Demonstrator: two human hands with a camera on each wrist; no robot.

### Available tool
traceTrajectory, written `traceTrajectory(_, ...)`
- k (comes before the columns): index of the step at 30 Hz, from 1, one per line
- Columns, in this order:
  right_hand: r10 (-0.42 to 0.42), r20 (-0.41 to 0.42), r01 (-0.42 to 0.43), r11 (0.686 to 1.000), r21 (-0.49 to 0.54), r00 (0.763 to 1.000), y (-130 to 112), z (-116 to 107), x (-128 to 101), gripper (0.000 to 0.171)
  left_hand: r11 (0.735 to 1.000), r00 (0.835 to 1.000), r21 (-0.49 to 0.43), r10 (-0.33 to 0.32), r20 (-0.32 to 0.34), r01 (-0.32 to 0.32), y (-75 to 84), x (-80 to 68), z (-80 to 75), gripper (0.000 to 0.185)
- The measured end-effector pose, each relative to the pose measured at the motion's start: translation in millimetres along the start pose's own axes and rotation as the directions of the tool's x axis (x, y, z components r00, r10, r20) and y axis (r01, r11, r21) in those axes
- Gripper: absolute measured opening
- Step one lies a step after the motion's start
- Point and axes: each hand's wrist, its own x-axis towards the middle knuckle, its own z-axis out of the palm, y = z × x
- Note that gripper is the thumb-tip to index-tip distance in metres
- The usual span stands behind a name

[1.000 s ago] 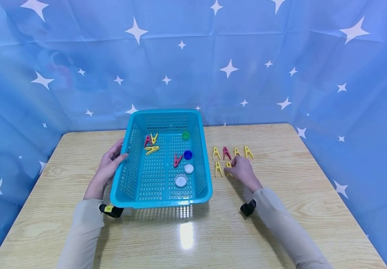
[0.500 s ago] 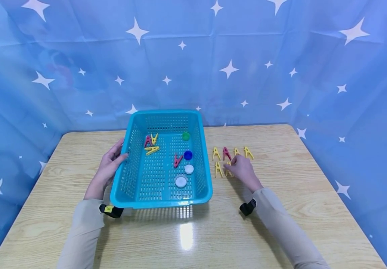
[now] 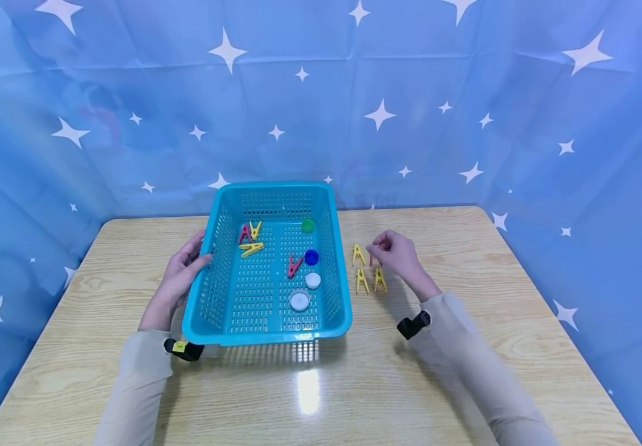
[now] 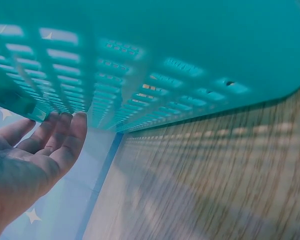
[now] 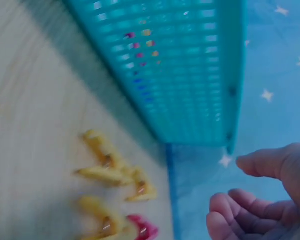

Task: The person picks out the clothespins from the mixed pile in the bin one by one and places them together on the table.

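My left hand [image 3: 176,282] holds the left rim of a turquoise plastic basket [image 3: 276,339], its thumb over the edge; the left wrist view shows the fingertips against the perforated side. Right of the basket, my right hand [image 3: 401,257] hovers over two short rows of clothespins. Its thumb and loosely bent fingers are apart, with nothing between them in the right wrist view. Two yellow clothespins, one [image 3: 362,281] left and one [image 3: 379,280] right, form the near row. In the far row a yellow clothespin [image 3: 357,254] shows; the hand mostly covers the others, including a red clothespin [image 5: 142,227].
Inside the basket lie red and yellow clothespins [image 3: 251,249], another red clothespin [image 3: 294,267], a green cap [image 3: 307,225], a blue cap [image 3: 312,257] and two white caps [image 3: 299,301]. A blue star-patterned cloth [image 3: 299,99] hangs behind the wooden table [image 3: 259,402].
My right hand has let go of the right yellow clothespin in the near row and risen away from it, over the far row. The left hand and basket have stayed put.
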Motion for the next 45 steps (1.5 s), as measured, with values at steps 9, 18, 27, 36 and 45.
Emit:
traceTrajectory(9, -0.062, 0.054, 0.060, 0.998, 0.027, 0.997, -43.3, -0.4, 19.1, 0.021, 1.000, 1.000, 0.016, 0.006, -0.003, -0.006, -2.9, 1.7, -1.8, 0.062)
traceTrajectory(18, -0.132, 0.088, 0.128, 0.990, 0.054, 0.987, -80.9, 11.7, 32.9, 0.023, 1.000, 1.000, 0.011, -0.003, -0.003, 0.003, -0.3, 0.4, 0.1, 0.062)
traceTrajectory(27, -0.190, 0.218, 0.170, 0.980, 0.107, 0.957, -103.3, 33.2, 47.2, 0.026, 1.000, 1.000, 0.005, -0.010, 0.001, 0.010, 0.4, 0.6, 0.1, 0.062)
traceTrajectory(36, -0.148, 0.340, 0.101, 0.984, 0.150, 0.929, -118.2, 60.9, 60.2, 0.034, 1.000, 1.000, 0.011, 0.003, -0.008, -0.002, -0.9, 1.6, -0.2, 0.061)
traceTrajectory(45, 0.019, 0.451, -0.012, 1.000, -0.017, 0.892, -123.9, 86.8, 68.4, 0.040, 1.000, 1.000, 0.018, 0.001, -0.010, -0.001, -0.9, 2.3, -0.4, 0.061)
